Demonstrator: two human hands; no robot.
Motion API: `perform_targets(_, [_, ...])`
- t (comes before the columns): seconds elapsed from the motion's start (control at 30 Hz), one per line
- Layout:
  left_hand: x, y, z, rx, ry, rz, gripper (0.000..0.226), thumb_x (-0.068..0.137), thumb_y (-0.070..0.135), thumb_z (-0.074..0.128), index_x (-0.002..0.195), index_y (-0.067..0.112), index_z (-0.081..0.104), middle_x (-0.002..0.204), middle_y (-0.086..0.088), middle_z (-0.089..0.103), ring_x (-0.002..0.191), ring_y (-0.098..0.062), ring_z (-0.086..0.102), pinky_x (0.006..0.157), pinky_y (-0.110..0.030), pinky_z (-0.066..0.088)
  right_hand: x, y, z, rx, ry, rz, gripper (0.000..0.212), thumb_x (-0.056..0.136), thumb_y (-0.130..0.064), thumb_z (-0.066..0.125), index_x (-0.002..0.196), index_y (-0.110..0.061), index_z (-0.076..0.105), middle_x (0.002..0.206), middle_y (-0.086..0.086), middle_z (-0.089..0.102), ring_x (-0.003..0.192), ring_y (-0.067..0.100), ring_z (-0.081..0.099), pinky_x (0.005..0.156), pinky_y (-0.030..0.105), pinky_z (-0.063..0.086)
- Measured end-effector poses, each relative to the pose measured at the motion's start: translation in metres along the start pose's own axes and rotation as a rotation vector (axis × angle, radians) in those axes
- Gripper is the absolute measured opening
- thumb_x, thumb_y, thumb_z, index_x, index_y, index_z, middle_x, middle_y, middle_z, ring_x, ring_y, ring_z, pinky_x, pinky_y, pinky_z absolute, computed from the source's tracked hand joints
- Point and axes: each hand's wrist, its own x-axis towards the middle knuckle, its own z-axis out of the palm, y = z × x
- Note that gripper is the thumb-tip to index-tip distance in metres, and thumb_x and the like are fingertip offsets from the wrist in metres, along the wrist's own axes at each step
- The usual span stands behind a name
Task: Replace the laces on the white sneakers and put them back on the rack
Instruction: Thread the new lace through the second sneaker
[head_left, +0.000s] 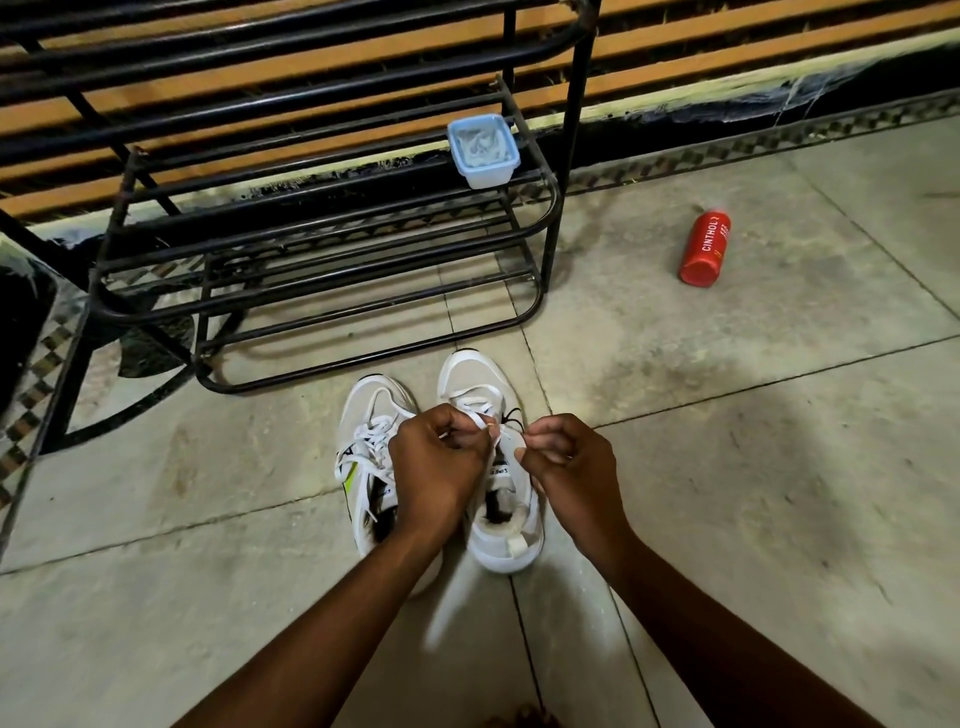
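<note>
step: lacing right-hand white mesh sneaker (491, 457) on floor, toe toward black metal rack (322, 260) | left hand (439, 467) and right hand (566, 457) – both pinching flat white lace (496, 434) over upper eyelets – lace between grips, equally near

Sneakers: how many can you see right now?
2. The left sneaker stands on the floor before the rack. The right sneaker stands beside it, under both hands, which pinch its lace. None on the rack.
</note>
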Motion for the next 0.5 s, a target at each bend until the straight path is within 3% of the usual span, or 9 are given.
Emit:
perform_targets(0.07, [-0.001,-0.002,-0.001,0.057,-0.023,0.068,0.026,0.081,0.007,0.079,0.066,0.022,0.063,0.066,0.002,0.071,0.066,-0.020,0.073,0.065,-0.044,0.059,-0.001,-0.002,0.000,0.001,0.002,0.002,0.025,0.075,0.000,0.079,0.085,-0.020,0.069,0.077,0.002,0.075,0.075,0.015,0.072,0.073,0.037,0.057])
perform_targets(0.17, [-0.008,0.004,-0.005,0.139,-0.055,0.190,0.030,0.080,0.002,0.077,0.065,0.021,0.060,0.069,0.007,0.071,0.069,-0.008,0.071,0.067,-0.031,0.057,-0.001,-0.003,0.001,0.001,0.001,0.007,0.026,0.075,0.002,0.078,0.085,-0.020,0.069,0.078,0.000,0.075,0.078,0.015,0.074,0.074,0.036,0.059])
perform_targets(0.27, [-0.010,0.005,-0.007,0.289,-0.044,0.256,0.026,0.076,0.015,0.079,0.068,0.031,0.059,0.074,0.008,0.066,0.078,-0.009,0.064,0.071,-0.019,0.047,-0.003,-0.004,0.002,0.004,0.014,0.006,0.027,0.076,0.004,0.077,0.085,-0.020,0.068,0.076,0.000,0.075,0.075,0.014,0.073,0.073,0.033,0.058])
perform_targets(0.4, [-0.008,0.005,-0.008,0.320,-0.095,0.231,0.017,0.076,0.026,0.080,0.072,0.029,0.064,0.073,0.012,0.068,0.078,-0.009,0.066,0.074,-0.034,0.053,-0.005,-0.008,0.003,-0.022,0.008,-0.021,0.025,0.078,0.004,0.076,0.088,-0.017,0.068,0.075,-0.002,0.074,0.073,0.014,0.073,0.070,0.024,0.055])
perform_targets(0.5, [-0.007,0.009,-0.007,0.337,-0.116,0.246,0.012,0.078,0.025,0.078,0.075,0.026,0.066,0.072,0.010,0.069,0.074,-0.009,0.067,0.071,-0.036,0.055,-0.005,-0.008,0.001,-0.046,-0.023,-0.058,0.029,0.079,0.004,0.075,0.094,-0.019,0.069,0.075,-0.003,0.074,0.072,0.015,0.073,0.074,0.023,0.055])
